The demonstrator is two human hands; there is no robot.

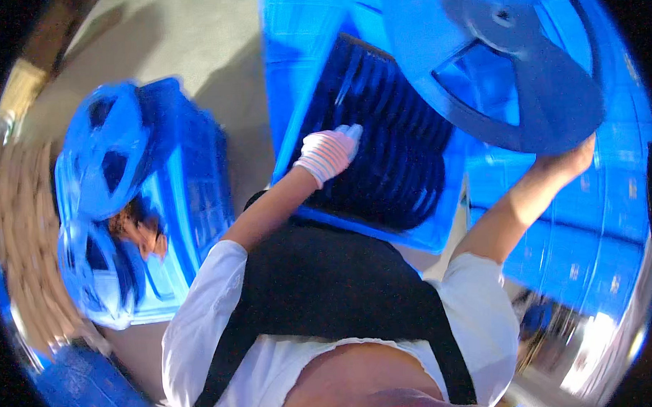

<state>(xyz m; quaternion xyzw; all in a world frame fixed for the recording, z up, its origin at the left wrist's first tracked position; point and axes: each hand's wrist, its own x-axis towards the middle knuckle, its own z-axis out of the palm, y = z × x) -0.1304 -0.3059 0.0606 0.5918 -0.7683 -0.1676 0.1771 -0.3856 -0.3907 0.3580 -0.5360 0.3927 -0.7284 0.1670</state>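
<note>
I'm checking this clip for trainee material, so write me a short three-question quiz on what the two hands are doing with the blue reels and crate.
1. True or false: the left hand wears a striped glove.
2. What does the right hand hold up? A) a large blue reel B) a cardboard box C) a black strap
3. Where does the left hand rest?

Key:
1. True; the glove is white with pinkish stripes.
2. A; the large blue reel is lifted at its lower rim, above the blue crate.
3. On the row of dark reels standing on edge inside the blue crate, fingers on their upper rims.
</note>
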